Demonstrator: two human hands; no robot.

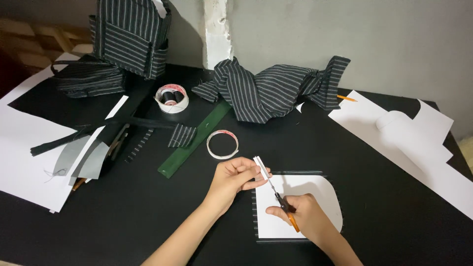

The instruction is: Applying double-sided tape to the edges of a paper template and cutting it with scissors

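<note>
Near front edge of black table (148, 207): left hand (232, 178) pinching a narrow white paper strip (262, 167), lifted clear for cutting; right hand (304, 216) closed around orange-handled scissors (282, 201), blades at the strip. Strip's long axis slanting from upper left to lower right, above a white rounded paper piece (315, 197) on striped fabric.

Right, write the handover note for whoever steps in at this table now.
Left hand: pinches a narrow white paper strip, lifted off the table.
Right hand: grip shut on orange-handled scissors, blades at the strip.
Below them: white paper pattern with one rounded corner, lying on striped fabric on the black table.
Nearby: tape roll, green ruler.
Done: strip partly cut, it seems.
Left: cannot tell how much cutting remains.
</note>
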